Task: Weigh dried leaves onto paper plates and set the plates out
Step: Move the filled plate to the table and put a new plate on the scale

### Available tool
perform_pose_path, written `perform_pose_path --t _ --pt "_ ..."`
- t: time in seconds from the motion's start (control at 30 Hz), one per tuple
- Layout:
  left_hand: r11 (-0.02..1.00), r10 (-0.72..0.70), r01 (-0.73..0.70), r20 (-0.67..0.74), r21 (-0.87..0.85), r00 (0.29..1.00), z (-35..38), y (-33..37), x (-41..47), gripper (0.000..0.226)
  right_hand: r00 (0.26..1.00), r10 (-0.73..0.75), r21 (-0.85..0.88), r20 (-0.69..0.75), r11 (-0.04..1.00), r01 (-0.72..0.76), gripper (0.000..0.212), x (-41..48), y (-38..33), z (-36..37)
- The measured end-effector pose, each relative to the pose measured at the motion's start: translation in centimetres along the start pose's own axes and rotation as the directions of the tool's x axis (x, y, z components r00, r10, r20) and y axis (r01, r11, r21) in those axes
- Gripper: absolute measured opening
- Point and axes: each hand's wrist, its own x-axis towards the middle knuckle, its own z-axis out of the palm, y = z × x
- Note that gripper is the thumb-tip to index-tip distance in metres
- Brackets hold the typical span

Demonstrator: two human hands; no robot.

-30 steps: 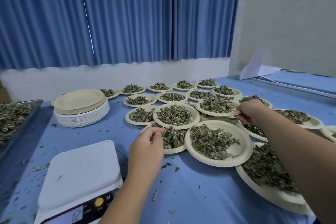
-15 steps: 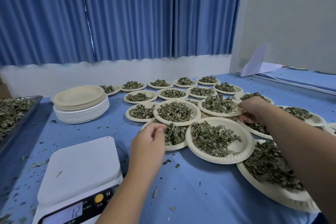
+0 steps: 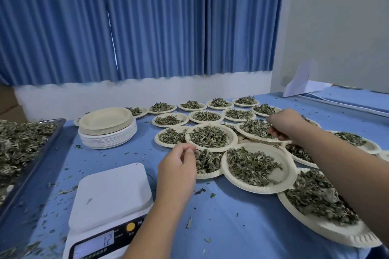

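Note:
Many paper plates heaped with dried leaves cover the blue table's middle and right, some overlapping. My left hand (image 3: pixel 179 166) pinches the near-left rim of one leaf-filled plate (image 3: pixel 208 163) that lies partly under its neighbours. My right hand (image 3: pixel 284 124) reaches further back and pinches the right rim of another leaf-filled plate (image 3: pixel 255 130). A large full plate (image 3: pixel 260 167) sits between the two hands. The white scale (image 3: pixel 111 197) stands near left with nothing on it and shows 12.
A stack of empty paper plates (image 3: pixel 107 128) stands left of the filled ones. A metal tray of loose dried leaves (image 3: pixel 19 149) runs along the left edge. Leaf crumbs litter the blue table (image 3: pixel 231 216). A grey board (image 3: pixel 336 38) stands at the back right.
Both hands keep their pinch on the same two plates and have barely moved. The view has shifted a little.

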Motion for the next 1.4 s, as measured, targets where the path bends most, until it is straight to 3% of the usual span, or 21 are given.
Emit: perform_pose_path --t 0.2,0.3,0.47,0.57,0.67,0.77,0.93,1.03,1.13,1.23,1.4 --pt "0.995 0.005 -0.016 -0.113 -0.096 0.994 -3.7 1.4 0.7 0.027 0.978 -0.108 0.114 0.178 0.99 0.089 0.02 -4.8 -3.8 4.2" --pt "0.998 0.025 -0.036 -0.179 -0.058 0.984 -8.1 1.3 1.3 0.028 0.935 -0.198 0.174 0.293 0.973 0.152 0.012 -7.3 -6.1 7.1" --pt "0.972 0.097 -0.034 -0.264 0.233 0.96 -18.1 0.5 2.4 0.021 0.833 -0.329 0.315 0.444 0.928 0.198 0.012 -10.8 -9.5 12.8" --pt "0.877 0.102 0.046 -0.278 0.478 0.955 -23.0 -1.6 1.9 0.015 0.784 -0.372 0.314 0.498 0.919 0.237 0.016 -12.3 -10.9 16.3" --pt "0.722 0.083 0.133 -0.276 0.679 0.958 -25.2 -3.3 1.3 0.019 0.773 -0.343 0.286 0.534 0.934 0.216 0.015 -13.3 -12.2 19.9" --pt "0.659 0.069 0.17 -0.284 0.733 0.956 -25.3 -3.7 1.0 0.02 0.748 -0.272 0.228 0.606 0.96 0.163 0.017 -14.2 -13.5 23.4" --pt "0.518 -0.015 0.286 -0.327 0.806 0.945 -25.9 -4.2 1.2 0.022 0.75 -0.315 0.079 0.581 0.939 0.333 0.026 -14.2 -17.3 28.8" --pt "0.517 -0.106 0.34 -0.336 0.786 0.936 -26.0 -4.4 1.4 0.026 0.752 -0.419 -0.006 0.509 0.872 0.49 0.027 -13.1 -19.1 30.6" --pt "0.49 -0.133 0.356 -0.335 0.796 0.933 -25.9 -4.7 1.5 0.031 0.695 -0.531 -0.088 0.485 0.761 0.642 0.033 -11.8 -20.5 32.5" --pt "0.465 -0.145 0.346 -0.315 0.815 0.938 -25.7 -5.0 1.6 0.033 0.643 -0.516 -0.18 0.566 0.684 0.707 0.041 -11.4 -21.0 34.4" --pt "0.459 -0.169 0.352 -0.309 0.815 0.936 -26.0 -5.5 1.8 0.034 0.6 -0.509 -0.345 0.617 0.51 0.788 0.033 -11.5 -21.4 36.4"
